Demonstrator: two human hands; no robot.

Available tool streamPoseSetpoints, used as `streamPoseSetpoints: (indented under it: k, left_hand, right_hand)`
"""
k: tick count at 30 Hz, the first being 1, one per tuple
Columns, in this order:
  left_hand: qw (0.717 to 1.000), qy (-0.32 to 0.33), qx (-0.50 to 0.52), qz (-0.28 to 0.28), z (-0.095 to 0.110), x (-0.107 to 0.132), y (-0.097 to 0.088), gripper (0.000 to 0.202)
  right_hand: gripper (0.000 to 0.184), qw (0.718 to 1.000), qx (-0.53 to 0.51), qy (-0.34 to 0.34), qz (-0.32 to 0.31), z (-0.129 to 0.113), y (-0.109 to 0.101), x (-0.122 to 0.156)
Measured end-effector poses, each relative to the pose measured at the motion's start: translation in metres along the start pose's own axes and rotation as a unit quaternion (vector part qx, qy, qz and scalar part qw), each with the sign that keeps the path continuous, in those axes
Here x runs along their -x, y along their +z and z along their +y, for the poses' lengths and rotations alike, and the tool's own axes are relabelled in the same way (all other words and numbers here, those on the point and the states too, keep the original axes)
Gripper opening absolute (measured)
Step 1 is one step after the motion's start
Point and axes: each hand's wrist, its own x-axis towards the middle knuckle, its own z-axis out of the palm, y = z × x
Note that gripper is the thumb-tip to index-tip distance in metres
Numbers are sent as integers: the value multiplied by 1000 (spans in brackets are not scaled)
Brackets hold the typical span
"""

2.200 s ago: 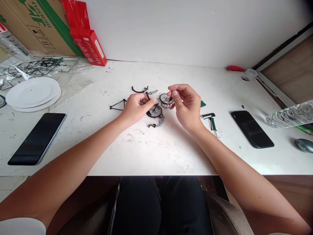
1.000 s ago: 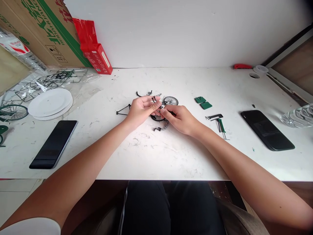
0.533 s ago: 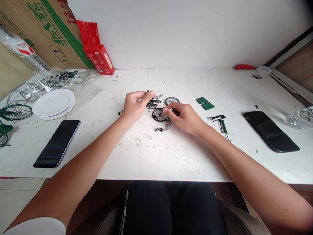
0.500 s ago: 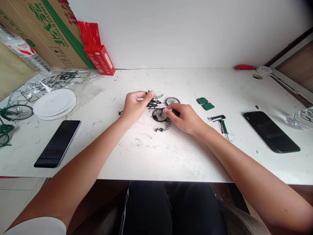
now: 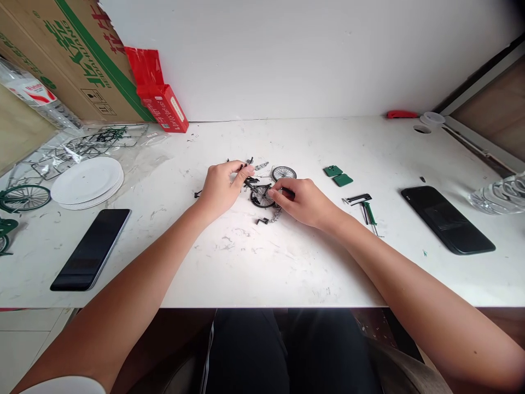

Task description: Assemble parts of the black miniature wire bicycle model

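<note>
At the middle of the white scuffed surface (image 5: 287, 257), our left hand (image 5: 219, 189) pinches the small black metal bicycle frame (image 5: 249, 181), fingers closed on its upper end. Our right hand (image 5: 301, 201) closes finger and thumb on the black spoked wheel (image 5: 261, 196) lying against that frame. A second silver-rimmed spoked wheel (image 5: 283, 173) lies just behind, a small crank with chain (image 5: 268, 218) just in front. We judge a steady frame and a light pinch at the hub suit this fitting best.
</note>
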Motion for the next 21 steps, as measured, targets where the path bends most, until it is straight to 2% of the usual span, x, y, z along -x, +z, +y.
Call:
streamPoseSetpoints:
  k: [3,6,10,15,21]
  left_hand:
    - [1000,24,-1,0,3,-1,-1,38]
    - [998,54,-18,30,5,-3,-2,35]
    - [998,27,-12,62,4,-3,-3,36]
    - [996,-27,78,45,2,-2,-1,31]
    - [993,15,105,60,3,-2,1,20]
  right_hand:
    - [27,1000,6,20,2,1,-1,-1]
    - [34,999,19,39,19,2,-2,-2]
    - [37,998,25,35,52,4,-3,-4]
    - [30,997,16,17,71,5,-4,-5]
    - [36,997,21,40,62,7,-3,-6]
